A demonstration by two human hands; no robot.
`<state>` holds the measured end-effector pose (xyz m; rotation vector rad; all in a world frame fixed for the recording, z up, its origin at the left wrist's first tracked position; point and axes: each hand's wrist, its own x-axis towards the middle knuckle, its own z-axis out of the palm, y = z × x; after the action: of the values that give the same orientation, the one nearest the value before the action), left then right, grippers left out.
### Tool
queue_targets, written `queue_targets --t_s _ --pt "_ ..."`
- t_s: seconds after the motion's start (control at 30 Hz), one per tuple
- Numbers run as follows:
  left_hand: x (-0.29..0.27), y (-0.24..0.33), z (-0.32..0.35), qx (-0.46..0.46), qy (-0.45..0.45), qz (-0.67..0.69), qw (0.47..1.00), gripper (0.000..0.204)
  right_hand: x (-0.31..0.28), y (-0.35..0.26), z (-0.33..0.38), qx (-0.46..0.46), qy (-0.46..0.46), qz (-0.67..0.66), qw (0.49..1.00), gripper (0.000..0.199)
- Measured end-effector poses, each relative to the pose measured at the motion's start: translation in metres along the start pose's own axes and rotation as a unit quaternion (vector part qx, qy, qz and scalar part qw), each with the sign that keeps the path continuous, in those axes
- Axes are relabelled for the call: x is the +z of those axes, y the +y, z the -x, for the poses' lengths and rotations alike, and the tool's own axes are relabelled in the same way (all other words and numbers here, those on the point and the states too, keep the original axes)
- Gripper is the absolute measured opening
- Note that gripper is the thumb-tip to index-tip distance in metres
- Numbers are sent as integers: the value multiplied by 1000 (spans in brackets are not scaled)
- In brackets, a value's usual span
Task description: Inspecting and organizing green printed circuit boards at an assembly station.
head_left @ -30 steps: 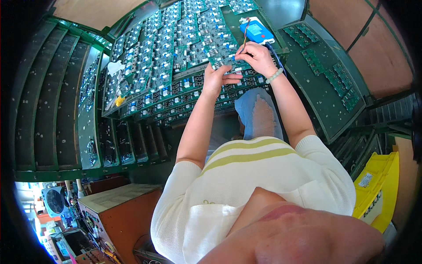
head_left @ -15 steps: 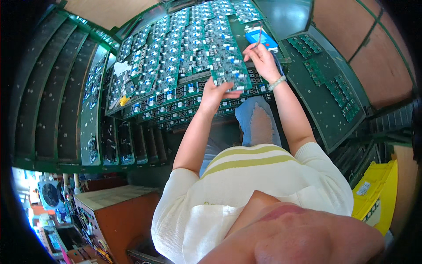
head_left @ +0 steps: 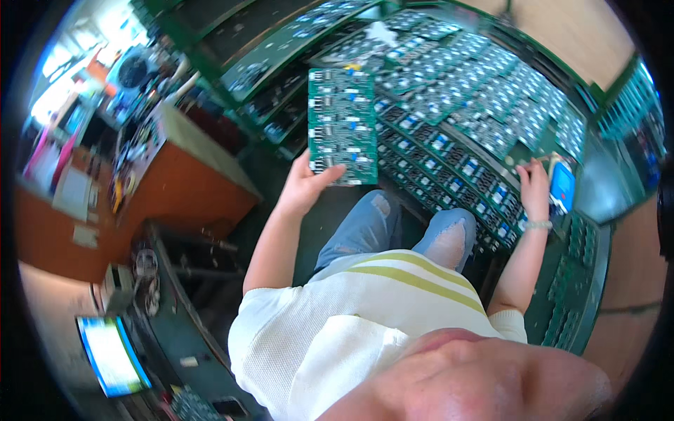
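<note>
Your left grip has the green circuit board by its lower end, up left of the laid-out boards! Your right grip curls just beside the blue device; whether it pinches anything, I can't tell.

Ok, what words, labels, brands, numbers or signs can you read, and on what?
None can be read.
Green rectangular circuit board in the left hand: any markings too small.
Blue-and-white boxy device by the right hand: too blurred.
Lit flat screen: washed out.
</note>
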<state>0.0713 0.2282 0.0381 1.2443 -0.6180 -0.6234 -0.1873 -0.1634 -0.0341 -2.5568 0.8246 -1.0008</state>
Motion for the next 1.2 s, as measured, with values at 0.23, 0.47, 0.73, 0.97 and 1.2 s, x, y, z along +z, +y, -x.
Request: queue_targets --t_s 0.23,0.47,0.73,0.97,1.2 --pt "-50 23 102 93 317 -10 944 35 -2 21 -7 28 -56 -18 998 30" --pt "-68 37 232 231 556 -45 797 38 6 41 -17 35 -64 -10 997 41" --pt "-104 42 468 76 793 -293 528 39 6 62 -23 58 -49 96 992 46" --pt "-133 33 658 -148 870 -315 350 65 -1 83 -29 58 -60 119 989 47" --pt "-120 42 684 -252 890 -177 337 70 -2 90 -36 65 -76 120 988 43"
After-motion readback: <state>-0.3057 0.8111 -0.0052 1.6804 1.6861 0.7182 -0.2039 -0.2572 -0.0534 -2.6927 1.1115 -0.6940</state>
